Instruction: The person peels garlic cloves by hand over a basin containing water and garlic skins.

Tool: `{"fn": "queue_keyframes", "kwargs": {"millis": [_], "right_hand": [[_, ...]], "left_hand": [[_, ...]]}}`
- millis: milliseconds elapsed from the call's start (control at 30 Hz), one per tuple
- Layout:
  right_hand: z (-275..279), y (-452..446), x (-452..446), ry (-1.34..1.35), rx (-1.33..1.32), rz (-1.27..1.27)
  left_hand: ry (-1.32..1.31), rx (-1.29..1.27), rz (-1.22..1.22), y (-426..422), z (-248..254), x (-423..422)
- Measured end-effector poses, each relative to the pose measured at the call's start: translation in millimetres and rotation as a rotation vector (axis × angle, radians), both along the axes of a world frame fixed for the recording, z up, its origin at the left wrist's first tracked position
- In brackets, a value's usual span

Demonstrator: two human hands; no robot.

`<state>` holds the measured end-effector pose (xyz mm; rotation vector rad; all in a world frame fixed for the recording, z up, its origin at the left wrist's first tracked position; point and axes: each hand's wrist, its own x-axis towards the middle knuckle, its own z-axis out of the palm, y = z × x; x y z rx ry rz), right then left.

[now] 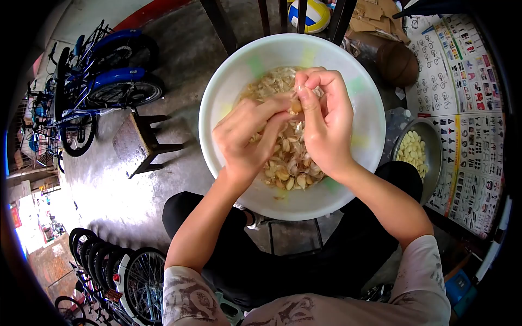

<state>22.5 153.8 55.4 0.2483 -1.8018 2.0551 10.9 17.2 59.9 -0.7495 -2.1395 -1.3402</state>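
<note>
A garlic clove (295, 107) is pinched between the fingertips of both my hands, above a wide white plastic basin (217, 157). My left hand (250, 130) closes on it from the left, thumb against forefinger. From the right, my right hand (326, 114) grips it with bent fingers and thumb. Below lie unpeeled garlic cloves (291, 179) and loose papery skins (272, 81), partly hidden by my hands. To the right of the basin, a metal bowl (433, 146) holds peeled pale cloves (411, 149).
A wooden stool (142, 144) stands left of the basin. Bicycles (117, 81) are parked at the upper left, with several tyres (103, 255) at the lower left. A basketball (397, 64), a volleyball (310, 15) and a cardboard box (378, 22) lie beyond the basin. Printed posters (462, 119) line the right side.
</note>
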Motion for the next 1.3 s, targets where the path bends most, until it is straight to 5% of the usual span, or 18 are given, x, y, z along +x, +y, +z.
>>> {"fn": "queue_keyframes", "kwargs": {"millis": [333,533,567,633,733,967,1167,1300], "right_hand": [[1,-2,4,-0.304,-0.212,0.016],[11,18,-6,-0.489,-0.168,0.242],[9,24,-9,-0.489,-0.168,0.242],[6,37,-15,-0.020,0.507,0.207],[12,43,-18,0.093,0.624,0.185],[18,40,-10,-0.114,0.520,0.258],[24,33,-9,-0.073,0.568,0.063],[9,36,-10,-0.101,0.478,0.211]], "left_hand": [[0.082,-0.126,-0.065,-2,-1,-8],[-0.520,0.298,-0.011,-13,3,-7],[-0.520,0.298,-0.011,-15,2,-9],[-0.530,0.182,-0.056,-20,1,-11],[-0.452,0.025,-0.083,-23,2,-11],[-0.499,0.095,-0.050,-21,3,-12],[-0.500,0.051,-0.037,-19,1,-12],[-0.520,0.095,-0.056,-14,-2,-7]]}}
